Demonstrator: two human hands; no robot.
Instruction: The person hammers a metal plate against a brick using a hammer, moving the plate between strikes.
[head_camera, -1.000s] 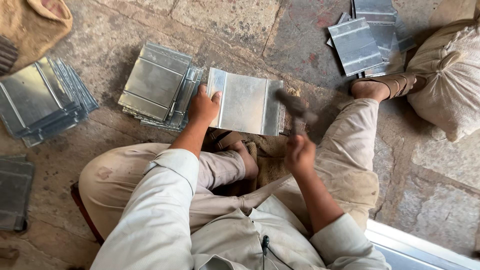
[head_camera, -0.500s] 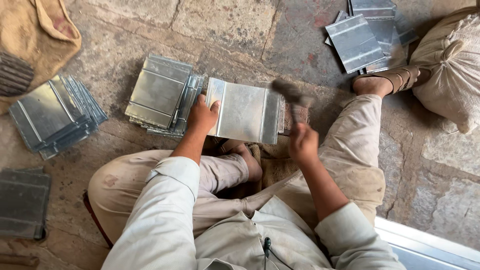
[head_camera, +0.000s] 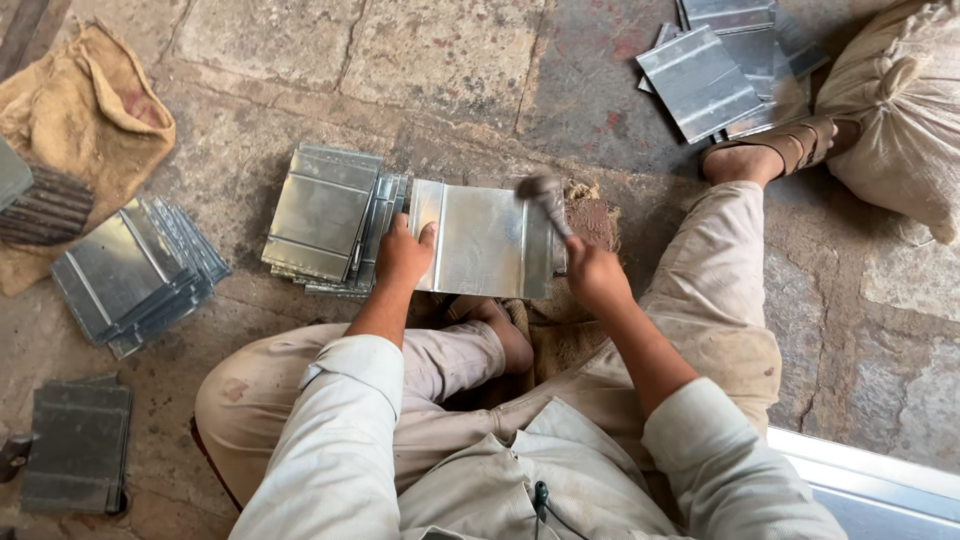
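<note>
The left hand (head_camera: 402, 258) lies flat, fingers spread, pressing the left edge of the metal sheet (head_camera: 482, 240) on the stone floor (head_camera: 450, 60); the right hand (head_camera: 592, 275) is fisted round a hammer (head_camera: 546, 200) — its blurred head over the sheet's right edge; a sheet stack (head_camera: 322, 212) lies just beside.

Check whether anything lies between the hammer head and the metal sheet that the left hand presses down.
Nothing visible does. The hammer in the right hand is over the bare right part of the metal sheet; the left hand presses its left edge.
</note>
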